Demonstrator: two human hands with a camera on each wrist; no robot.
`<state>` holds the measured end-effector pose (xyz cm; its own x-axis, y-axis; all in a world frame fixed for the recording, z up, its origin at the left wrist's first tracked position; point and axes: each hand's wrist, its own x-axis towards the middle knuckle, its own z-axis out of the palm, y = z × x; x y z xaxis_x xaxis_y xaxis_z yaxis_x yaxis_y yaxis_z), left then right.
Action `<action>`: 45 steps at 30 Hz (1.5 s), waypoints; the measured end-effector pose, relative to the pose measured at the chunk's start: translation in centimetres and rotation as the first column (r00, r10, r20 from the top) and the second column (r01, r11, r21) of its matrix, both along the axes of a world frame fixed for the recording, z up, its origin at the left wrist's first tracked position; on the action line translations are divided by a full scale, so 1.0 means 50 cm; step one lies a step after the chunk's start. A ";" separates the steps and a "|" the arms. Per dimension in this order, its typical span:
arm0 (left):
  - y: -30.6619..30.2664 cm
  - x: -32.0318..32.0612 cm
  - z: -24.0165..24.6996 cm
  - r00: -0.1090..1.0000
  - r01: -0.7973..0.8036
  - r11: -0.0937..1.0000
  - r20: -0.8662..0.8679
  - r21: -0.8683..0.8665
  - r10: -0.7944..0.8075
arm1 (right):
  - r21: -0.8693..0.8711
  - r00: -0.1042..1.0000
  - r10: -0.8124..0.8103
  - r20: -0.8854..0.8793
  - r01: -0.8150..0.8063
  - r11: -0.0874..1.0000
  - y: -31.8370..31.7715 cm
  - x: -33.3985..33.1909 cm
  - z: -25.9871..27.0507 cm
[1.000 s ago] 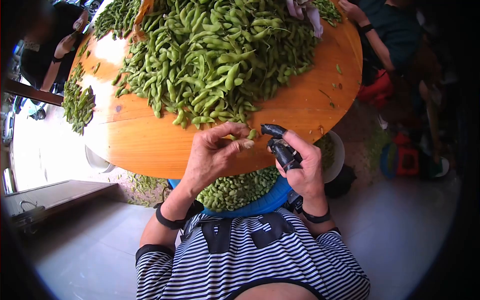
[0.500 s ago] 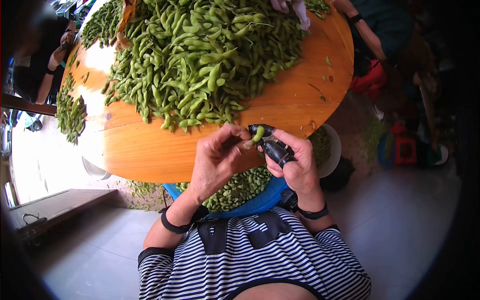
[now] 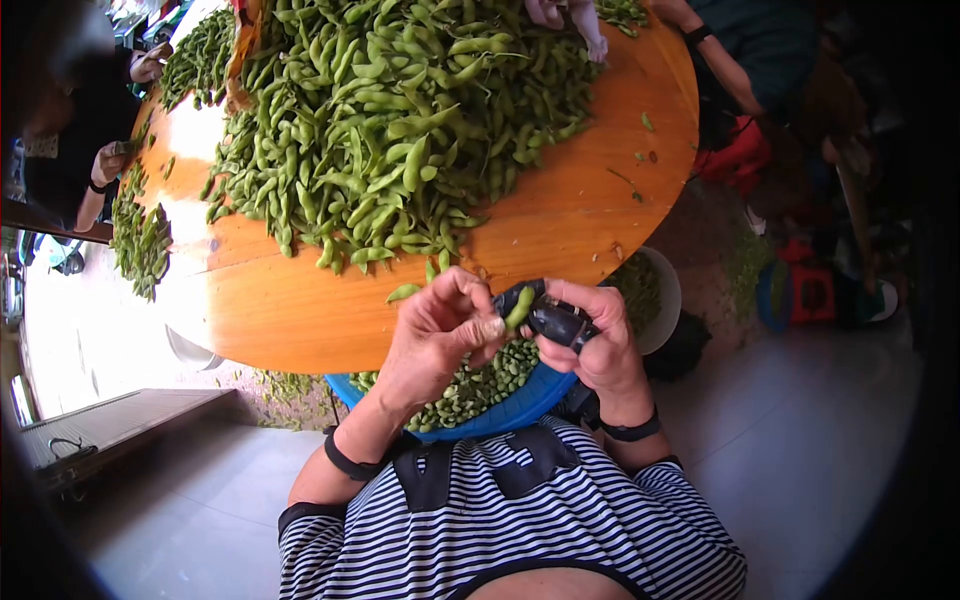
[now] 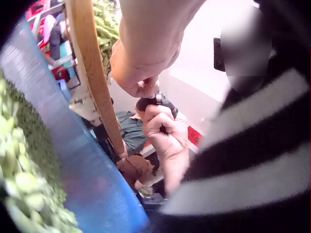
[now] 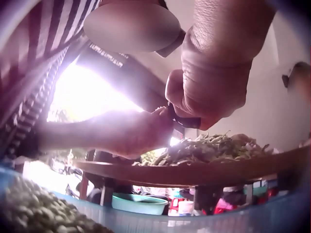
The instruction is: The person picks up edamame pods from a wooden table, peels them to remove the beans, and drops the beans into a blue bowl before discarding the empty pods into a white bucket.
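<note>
From the head view, I see the left hand pinching a green pod between finger and thumb; the right hand, its thumb and forefinger in black wraps, grips it too. The pod is by the worktop's near edge, a pod heap beyond.

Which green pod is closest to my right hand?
The single pod that your left hand holds, at the black-wrapped fingers of your right hand; the other pods on the table lie farther off.
</note>
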<state>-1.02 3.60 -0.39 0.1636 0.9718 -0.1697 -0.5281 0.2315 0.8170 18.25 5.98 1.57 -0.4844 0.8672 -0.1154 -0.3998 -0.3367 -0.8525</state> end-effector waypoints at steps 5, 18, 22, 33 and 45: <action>0.004 0.004 -0.027 0.813 0.313 0.949 0.528 -0.046 -0.243 | -0.261 0.971 0.155 -0.182 -0.199 0.944 0.009 0.024 0.011; 0.017 0.024 0.035 0.624 0.302 0.870 -0.771 0.389 0.128 | 0.528 0.717 -0.227 0.660 -0.228 0.818 -0.002 0.015 0.031; 0.014 0.015 0.035 0.614 0.346 0.861 -0.784 0.373 0.093 | 0.507 0.734 -0.212 0.645 -0.204 0.837 -0.001 0.022 0.020; -0.012 0.068 0.006 0.988 -0.031 0.994 -0.151 -0.107 0.014 | 0.771 0.433 -0.647 0.628 -0.233 0.592 -0.058 -0.059 -0.003; -0.007 0.094 0.008 0.989 -0.130 0.983 0.052 -0.133 0.138 | 0.849 0.435 -0.736 0.519 -0.165 0.502 -0.048 -0.067 -0.014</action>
<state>3.68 3.24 0.03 0.0474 0.9564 -0.2883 -0.6088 0.2565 0.7507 14.90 3.59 0.86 -0.2521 0.8438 0.4738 0.6361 0.5135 -0.5759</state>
